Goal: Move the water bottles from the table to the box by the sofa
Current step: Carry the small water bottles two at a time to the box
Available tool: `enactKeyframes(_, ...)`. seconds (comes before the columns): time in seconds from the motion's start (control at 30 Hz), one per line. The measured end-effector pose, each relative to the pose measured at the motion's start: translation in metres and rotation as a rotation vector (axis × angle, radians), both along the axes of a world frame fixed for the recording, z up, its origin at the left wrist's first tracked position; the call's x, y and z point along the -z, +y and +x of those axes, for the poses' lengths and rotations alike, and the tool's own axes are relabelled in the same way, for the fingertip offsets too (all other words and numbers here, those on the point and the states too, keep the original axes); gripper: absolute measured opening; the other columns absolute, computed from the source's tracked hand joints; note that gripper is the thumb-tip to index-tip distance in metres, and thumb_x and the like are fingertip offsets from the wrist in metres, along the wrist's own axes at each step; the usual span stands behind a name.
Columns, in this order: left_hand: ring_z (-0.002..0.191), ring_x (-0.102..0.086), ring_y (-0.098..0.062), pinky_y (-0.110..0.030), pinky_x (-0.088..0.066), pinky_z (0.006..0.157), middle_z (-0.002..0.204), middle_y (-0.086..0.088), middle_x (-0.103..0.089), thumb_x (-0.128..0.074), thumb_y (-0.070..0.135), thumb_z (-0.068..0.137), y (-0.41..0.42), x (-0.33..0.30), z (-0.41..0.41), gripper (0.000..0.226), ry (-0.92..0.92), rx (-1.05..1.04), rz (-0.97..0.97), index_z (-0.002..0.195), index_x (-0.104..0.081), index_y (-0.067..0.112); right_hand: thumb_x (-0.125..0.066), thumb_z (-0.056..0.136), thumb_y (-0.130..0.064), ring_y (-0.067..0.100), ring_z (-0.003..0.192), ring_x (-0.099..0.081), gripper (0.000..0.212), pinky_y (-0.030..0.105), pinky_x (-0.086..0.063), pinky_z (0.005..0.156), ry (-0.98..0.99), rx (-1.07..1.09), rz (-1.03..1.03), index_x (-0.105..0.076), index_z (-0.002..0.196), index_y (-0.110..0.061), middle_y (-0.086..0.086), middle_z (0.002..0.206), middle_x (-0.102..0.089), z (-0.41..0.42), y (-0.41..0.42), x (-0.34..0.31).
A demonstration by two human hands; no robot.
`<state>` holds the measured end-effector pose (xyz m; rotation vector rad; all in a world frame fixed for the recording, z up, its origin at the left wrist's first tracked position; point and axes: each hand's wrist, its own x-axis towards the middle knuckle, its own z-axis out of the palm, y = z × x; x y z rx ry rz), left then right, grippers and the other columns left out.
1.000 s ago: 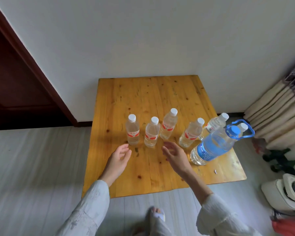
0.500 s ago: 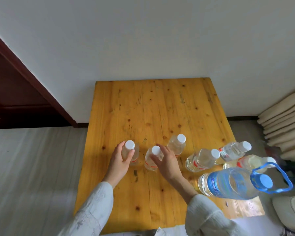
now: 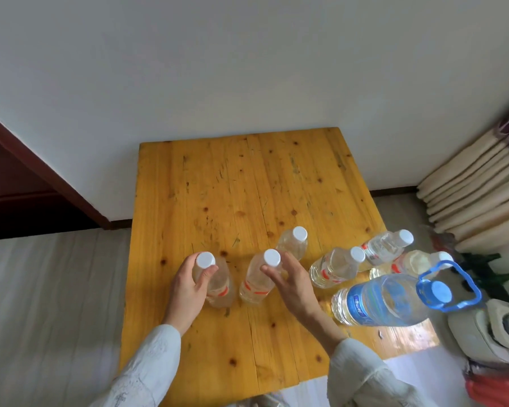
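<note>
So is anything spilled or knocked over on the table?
Nothing stands out. All the small bottles stand upright with caps on, and so does the big blue-capped bottle. The wooden table looks dry. The left hand wraps one small bottle; the right hand touches the next bottle.

Left hand (image 3: 188, 289) fingers hidden behind leftmost bottle (image 3: 215, 282), shoe (image 3: 494, 333) cut by right edge, red object (image 3: 497, 392) blurred

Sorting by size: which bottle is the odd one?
The big jug at the table's right edge: blue cap, label, carry handle; the others have white caps.
</note>
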<state>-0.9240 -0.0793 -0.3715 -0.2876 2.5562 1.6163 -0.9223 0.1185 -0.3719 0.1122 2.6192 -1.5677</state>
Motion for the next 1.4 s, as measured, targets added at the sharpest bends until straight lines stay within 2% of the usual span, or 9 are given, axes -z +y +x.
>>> enactKeyframes(0.17,0.107,-0.053,-0.017,-0.033,-0.047,0.087,0.116,-0.003,-0.057,-0.043,0.051,0.083,0.011,-0.019,0.009,0.049,0.114,0.129,0.045,0.118,-0.046,0.018,-0.053,0.082,-0.050,0.027,0.093,-0.056,0.038,0.043,-0.048,0.083,0.074,0.174,-0.072,-0.054,0.099,-0.015,0.010,0.096,-0.058,0.041,0.002,-0.025)
enactKeyframes(0.27,0.102,-0.057,-0.016,-0.033,-0.049,0.086,0.108,-0.002,-0.060,-0.040,0.069,0.076,0.021,-0.036,0.020,0.055,0.177,0.284,0.095,0.110,-0.046,0.026,-0.052,0.077,-0.062,0.029,0.101,-0.058,0.030,0.047,-0.049,0.087,0.105,0.337,-0.152,-0.053,0.095,-0.038,0.009,0.103,-0.059,0.081,0.004,-0.035)
enactKeyframes(0.37,0.103,-0.058,-0.020,-0.038,-0.050,0.088,0.107,-0.004,-0.061,-0.048,0.052,0.083,0.037,-0.051,0.037,0.037,0.226,0.443,0.118,0.107,-0.048,0.024,-0.053,0.079,-0.057,0.027,0.100,-0.059,0.018,0.042,-0.050,0.084,0.156,0.505,-0.159,-0.052,0.090,-0.043,0.005,0.100,-0.061,0.130,0.011,-0.046)
enactKeyframes(0.63,0.081,-0.059,-0.013,-0.037,-0.047,0.079,0.081,0.006,-0.064,-0.043,0.079,0.067,0.111,-0.067,0.121,0.048,0.235,0.802,0.251,0.081,-0.056,0.035,-0.055,0.088,-0.024,-0.002,0.073,-0.052,0.009,0.012,-0.042,0.068,0.230,1.010,-0.190,-0.056,0.090,-0.015,-0.008,0.082,-0.055,0.285,0.035,-0.062)
enactKeyframes(0.73,0.079,-0.058,-0.015,-0.038,-0.047,0.078,0.078,0.006,-0.062,-0.043,0.080,0.066,0.145,-0.071,0.175,0.055,0.210,0.974,0.287,0.082,-0.057,0.030,-0.055,0.083,-0.034,0.000,0.071,-0.051,0.029,0.007,-0.042,0.066,0.288,1.185,-0.229,-0.056,0.091,-0.006,0.000,0.085,-0.055,0.354,0.040,-0.072)
enactKeyframes(0.87,0.066,-0.053,0.001,-0.016,-0.040,0.062,0.070,0.006,-0.059,-0.036,0.085,0.063,0.182,-0.080,0.266,0.065,0.238,1.196,0.287,0.079,-0.055,0.025,-0.056,0.087,-0.029,-0.008,0.068,-0.053,0.020,0.005,-0.043,0.066,0.360,1.381,-0.241,-0.056,0.094,-0.010,-0.003,0.084,-0.057,0.463,0.039,-0.083)
enactKeyframes(1.0,0.067,-0.054,-0.016,-0.038,-0.046,0.064,0.074,-0.016,-0.063,-0.045,0.067,0.070,0.208,-0.083,0.371,0.047,0.179,1.374,0.320,0.081,-0.054,0.022,-0.054,0.086,-0.028,-0.007,0.066,-0.051,0.009,0.006,-0.042,0.066,0.384,1.542,-0.212,-0.056,0.086,-0.020,-0.002,0.083,-0.055,0.577,0.031,-0.090)
enactKeyframes(1.13,0.071,-0.058,-0.019,-0.040,-0.048,0.066,0.077,-0.005,-0.064,-0.049,0.065,0.069,0.225,-0.084,0.474,0.040,0.076,1.527,0.381,0.081,-0.057,0.027,-0.057,0.078,-0.042,0.007,0.081,-0.056,0.029,0.016,-0.044,0.074,0.358,1.692,-0.138,-0.058,0.095,-0.019,0.001,0.089,-0.062,0.685,0.016,-0.094)
enactKeyframes(1.4,0.067,-0.056,-0.007,-0.016,-0.045,0.060,0.079,-0.006,-0.065,-0.046,0.058,0.075,0.272,-0.089,0.668,0.038,0.054,1.914,0.452,0.083,-0.057,0.023,-0.061,0.084,-0.031,0.004,0.077,-0.054,0.009,0.007,-0.041,0.069,0.430,2.099,-0.043,-0.059,0.084,-0.022,0.009,0.090,-0.061,0.870,-0.015,-0.106)
